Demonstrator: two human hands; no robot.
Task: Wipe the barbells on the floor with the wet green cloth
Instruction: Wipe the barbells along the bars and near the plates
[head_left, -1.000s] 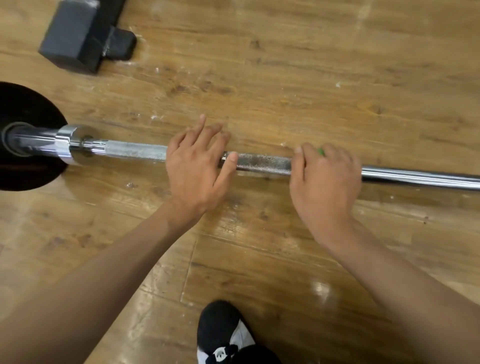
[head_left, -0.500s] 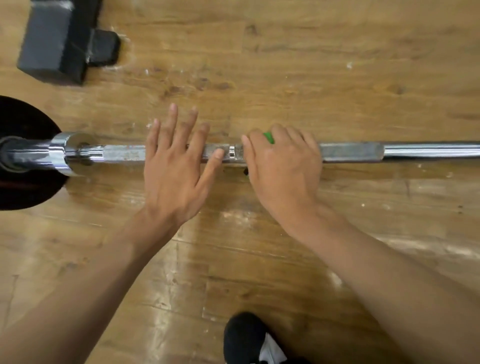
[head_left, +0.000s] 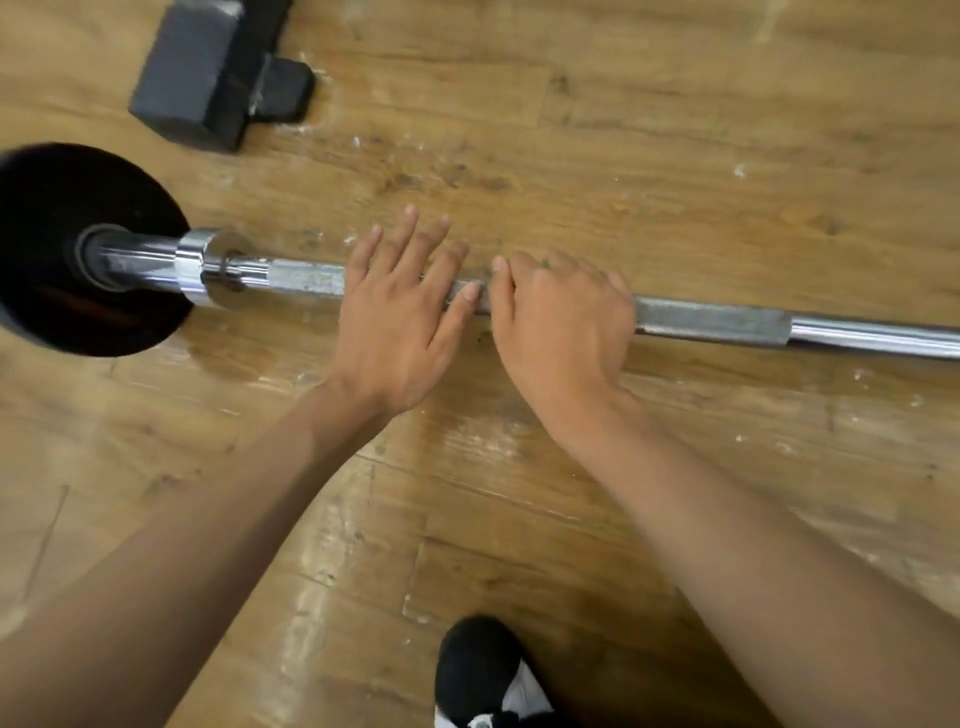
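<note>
Nearest, a black-and-white shoe (head_left: 483, 670) stands on the wooden floor (head_left: 675, 156). Beyond it the barbell (head_left: 711, 322) lies across the floor from left to right. The left hand (head_left: 402, 312) rests flat on the bar, fingers straight and spread. Just to its right, the right hand (head_left: 561, 317) curls over the bar, gripping the green cloth (head_left: 545, 264), only a sliver of which shows between the fingers. A black plate (head_left: 78, 249) sits on the bar's left end, and a dark dumbbell (head_left: 208, 78) lies farthest off.

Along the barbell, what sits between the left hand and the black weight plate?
Head view: between the left hand and the weight plate lie a bare grey stretch of bar and the chrome collar.
</note>
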